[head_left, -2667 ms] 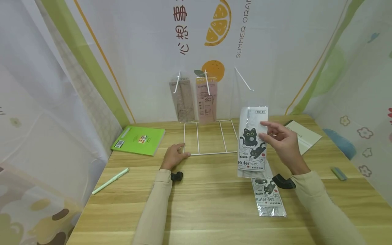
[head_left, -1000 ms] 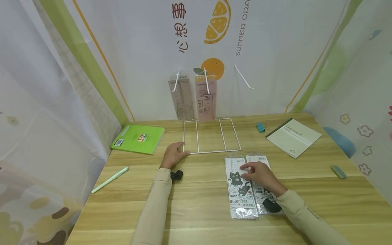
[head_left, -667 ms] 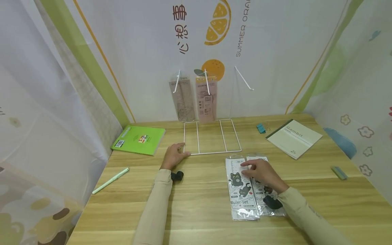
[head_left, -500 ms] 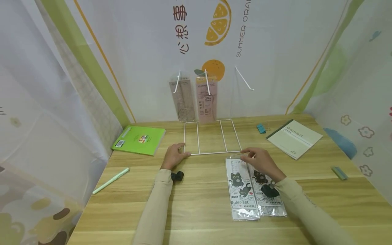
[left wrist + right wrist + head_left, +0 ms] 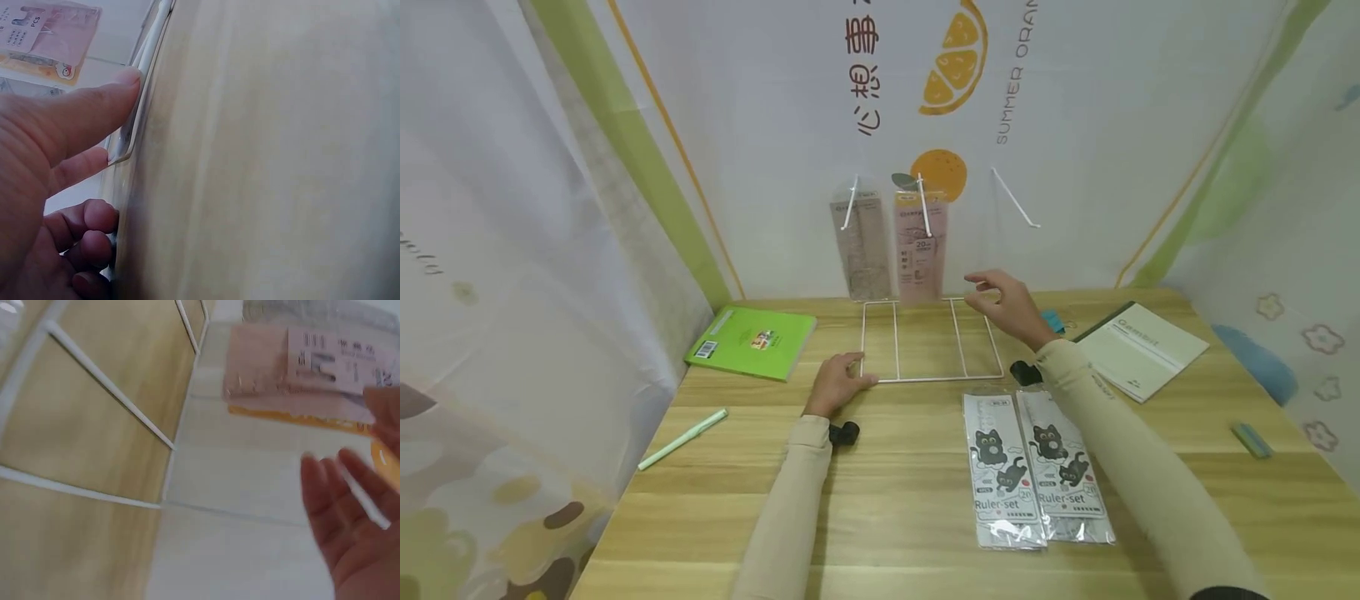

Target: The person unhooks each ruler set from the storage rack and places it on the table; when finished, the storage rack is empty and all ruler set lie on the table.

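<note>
My left hand (image 5: 837, 383) holds the front left corner of a white wire display rack (image 5: 940, 381); in the left wrist view the thumb (image 5: 103, 109) lies along the bar. Pink packaged ruler set (image 5: 917, 265) and grey packaged ruler set (image 5: 865, 250) hang from the rack's middle and left hooks. The right hook (image 5: 1017, 200) carries nothing. My right hand (image 5: 1006, 307) is raised over the base, right of the pink pack, fingers loosely bent and holding nothing. Two cat-printed ruler set packs (image 5: 1000, 458) lie side by side before the rack.
A green book (image 5: 756, 340) and a pale green pen (image 5: 683, 439) lie to the left. On the right are a cream notebook (image 5: 1142, 350), a blue binder clip (image 5: 1052, 322) partly behind my right hand, and a small eraser-like block (image 5: 1252, 439). Curtains enclose the table.
My right hand set the second cat ruler set down beside the first, let go, then rose forward toward the pink pack. My left hand stays at the rack corner. The head view shifts slightly.
</note>
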`<state>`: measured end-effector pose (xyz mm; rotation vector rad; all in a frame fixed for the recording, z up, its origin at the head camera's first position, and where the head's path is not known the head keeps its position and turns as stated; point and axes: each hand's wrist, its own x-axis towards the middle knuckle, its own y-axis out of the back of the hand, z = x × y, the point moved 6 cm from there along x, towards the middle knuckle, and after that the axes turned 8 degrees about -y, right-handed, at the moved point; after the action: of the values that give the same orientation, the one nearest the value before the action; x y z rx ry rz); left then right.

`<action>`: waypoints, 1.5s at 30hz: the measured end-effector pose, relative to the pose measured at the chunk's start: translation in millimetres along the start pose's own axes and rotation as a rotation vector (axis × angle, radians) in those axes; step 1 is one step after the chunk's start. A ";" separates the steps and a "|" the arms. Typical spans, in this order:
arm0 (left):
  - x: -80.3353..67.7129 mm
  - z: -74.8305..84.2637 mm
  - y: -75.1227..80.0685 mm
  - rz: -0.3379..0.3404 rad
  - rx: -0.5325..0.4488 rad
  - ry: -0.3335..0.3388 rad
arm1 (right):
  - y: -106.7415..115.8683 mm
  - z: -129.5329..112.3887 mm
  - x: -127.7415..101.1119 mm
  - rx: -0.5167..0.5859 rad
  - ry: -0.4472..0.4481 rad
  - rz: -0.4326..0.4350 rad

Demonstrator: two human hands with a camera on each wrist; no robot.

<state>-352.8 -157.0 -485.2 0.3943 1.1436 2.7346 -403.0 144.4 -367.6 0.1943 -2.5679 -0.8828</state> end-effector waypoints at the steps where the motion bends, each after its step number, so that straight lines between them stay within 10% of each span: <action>1: 0.0 0.2 -1.3 -0.003 -0.001 0.002 | -0.4 -2.2 5.5 -0.009 0.018 -0.003; 16: -0.1 12.9 -12.6 -0.021 -0.001 0.008 | -2.4 -18.1 54.1 0.194 -0.035 -0.008; 45: -0.7 3.8 1.7 -0.005 0.023 0.025 | -2.1 -73.5 38.6 0.263 0.016 -0.006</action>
<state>-351.1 -155.8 -481.6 0.3602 1.1818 2.7316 -406.4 91.8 -303.4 0.2832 -2.6629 -0.5403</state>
